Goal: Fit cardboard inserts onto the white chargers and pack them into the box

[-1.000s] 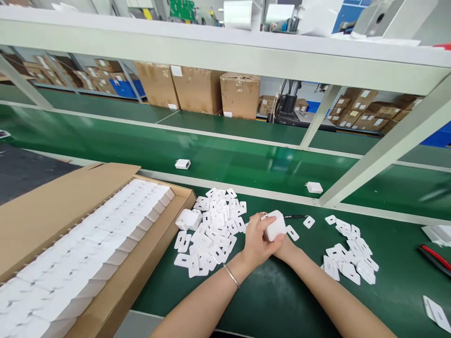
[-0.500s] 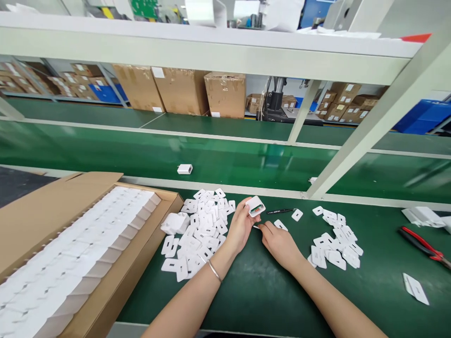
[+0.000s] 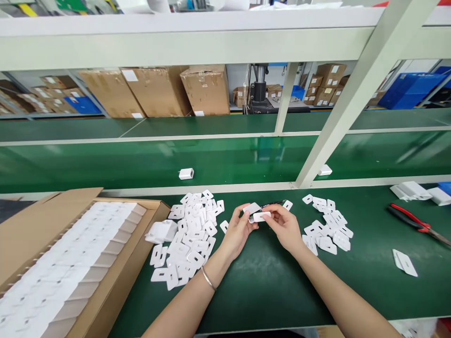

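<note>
My left hand (image 3: 238, 231) is closed around a white plastic housing (image 3: 251, 208) above the green bench. Close against it on the right, my right hand (image 3: 283, 226) pinches a small white cover plate (image 3: 261, 216) at the housing's open end. The housing's inside is hidden from this angle. A large pile of white cover plates (image 3: 192, 234) lies left of my hands, and a smaller pile (image 3: 327, 225) lies to the right. Behind my right hand is a thin black tool (image 3: 274, 203), partly covered, with a loose plate (image 3: 287, 205) at its end.
An open cardboard box (image 3: 120, 277) with white dividers fills the left side. Red-and-black pliers (image 3: 416, 220) lie at right. White housings (image 3: 161, 231) sit beside the box; another (image 3: 186, 173) rests beyond the bench's back rail. A slanted metal post (image 3: 338, 117) rises at the back right.
My right hand has risen from the bench with a cover plate and brought it to the housing. The housing has turned, so its opening no longer shows. The camera view has shifted.
</note>
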Motion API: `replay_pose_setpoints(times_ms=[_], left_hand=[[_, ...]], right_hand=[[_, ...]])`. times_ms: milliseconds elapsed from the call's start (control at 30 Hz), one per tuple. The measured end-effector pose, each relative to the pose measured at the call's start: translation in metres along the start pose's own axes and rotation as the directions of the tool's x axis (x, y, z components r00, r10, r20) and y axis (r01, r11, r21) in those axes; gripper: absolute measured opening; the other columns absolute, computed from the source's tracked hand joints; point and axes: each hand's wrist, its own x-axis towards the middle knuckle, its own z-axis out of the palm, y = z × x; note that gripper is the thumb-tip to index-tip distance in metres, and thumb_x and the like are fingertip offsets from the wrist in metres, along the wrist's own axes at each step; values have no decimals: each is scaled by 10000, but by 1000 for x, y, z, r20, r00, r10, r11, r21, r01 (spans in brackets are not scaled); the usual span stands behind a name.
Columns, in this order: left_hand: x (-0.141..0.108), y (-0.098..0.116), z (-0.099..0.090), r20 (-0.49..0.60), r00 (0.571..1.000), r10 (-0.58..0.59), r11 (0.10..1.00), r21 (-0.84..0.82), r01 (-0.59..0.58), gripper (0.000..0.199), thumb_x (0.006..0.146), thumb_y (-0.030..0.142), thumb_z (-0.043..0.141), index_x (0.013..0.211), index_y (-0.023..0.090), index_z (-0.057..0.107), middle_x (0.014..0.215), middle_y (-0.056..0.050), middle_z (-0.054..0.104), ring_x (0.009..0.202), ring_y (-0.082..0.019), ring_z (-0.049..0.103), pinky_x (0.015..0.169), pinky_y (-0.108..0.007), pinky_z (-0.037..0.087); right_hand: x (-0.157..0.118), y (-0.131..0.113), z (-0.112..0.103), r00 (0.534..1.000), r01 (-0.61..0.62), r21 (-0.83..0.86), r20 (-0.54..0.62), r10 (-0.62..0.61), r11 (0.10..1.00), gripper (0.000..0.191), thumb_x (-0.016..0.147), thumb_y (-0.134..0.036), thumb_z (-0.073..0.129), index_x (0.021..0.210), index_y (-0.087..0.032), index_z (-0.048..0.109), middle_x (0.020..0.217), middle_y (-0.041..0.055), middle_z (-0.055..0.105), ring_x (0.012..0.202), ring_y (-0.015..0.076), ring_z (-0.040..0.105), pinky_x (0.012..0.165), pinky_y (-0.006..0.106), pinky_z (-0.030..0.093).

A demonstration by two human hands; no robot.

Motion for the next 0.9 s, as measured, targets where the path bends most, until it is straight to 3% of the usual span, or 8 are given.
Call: replay_pose_setpoints(times_ms=[167, 267, 400, 533, 700, 800, 900], left_hand=[[-6, -3, 7, 39, 998, -51, 998, -38, 53, 568, 829, 560, 839, 1177, 193, 583, 874, -20, 712, 715, -129, 622, 768, -302, 511], [-8, 0, 8, 67, 997, -42, 999, 0, 42, 608, 797, 481, 894, 1218, 198, 559, 953, -38, 734, 749, -128, 630, 800, -304, 510], [-9, 2, 8, 85, 996, -33, 999, 46, 30, 614, 803, 441, 895, 1250, 193, 555, 958, -47, 738, 708, -121, 616, 768, -299, 508], [-10, 4, 8, 105, 994, -38, 998, 52, 33, 583, 816, 453, 876, 1237, 174, 583, 911, -41, 723, 688, -131, 622, 729, -298, 513], [-12, 5, 8, 127, 992, -28, 997, 72, 19, 572, 832, 467, 856, 1241, 167, 592, 840, -27, 704, 646, -129, 607, 711, -297, 517], [-11, 5, 7, 168, 986, -14, 992, 123, -7, 569, 865, 492, 818, 1261, 162, 578, 856, -26, 696, 625, -115, 586, 704, -289, 515], [-11, 4, 4, 226, 974, 29, 965, 250, -86, 554, 932, 548, 722, 1290, 167, 538, 825, -15, 671, 604, -120, 573, 635, -269, 486]], right_hand=[[-5, 1, 5, 999, 32, -80, 2, -32, 996, 217, 928, -442, 697, 969, -229, 703, 908, 43, 650, 741, 177, 597, 690, 325, 538], [-5, -1, 3, 997, 74, -92, 13, -74, 993, 160, 937, -392, 689, 963, -236, 718, 948, 39, 589, 756, 165, 584, 674, 312, 523], [-4, 2, 4, 999, 37, -24, -10, -37, 999, 256, 907, -370, 719, 1123, -256, 639, 946, 4, 506, 677, 126, 533, 605, 285, 499], [-2, 8, 5, 995, -70, 100, 81, 62, 993, 415, 907, -484, 693, 1229, -270, 544, 991, 6, 480, 697, 129, 555, 594, 284, 524], [-2, 7, 3, 984, -126, 3, 130, 125, 992, 422, 997, -595, 509, 1220, -248, 594, 1066, 55, 577, 724, 150, 585, 642, 313, 536], [-5, 5, 4, 969, -147, -15, 198, 147, 989, 463, 1040, -611, 399, 1248, -236, 572, 941, 45, 661, 722, 178, 624, 670, 332, 524], [-8, 4, 6, 972, -101, -32, 210, 106, 994, 475, 1051, -620, 365, 1186, -219, 581, 780, 12, 644, 682, 183, 622, 671, 331, 503]])
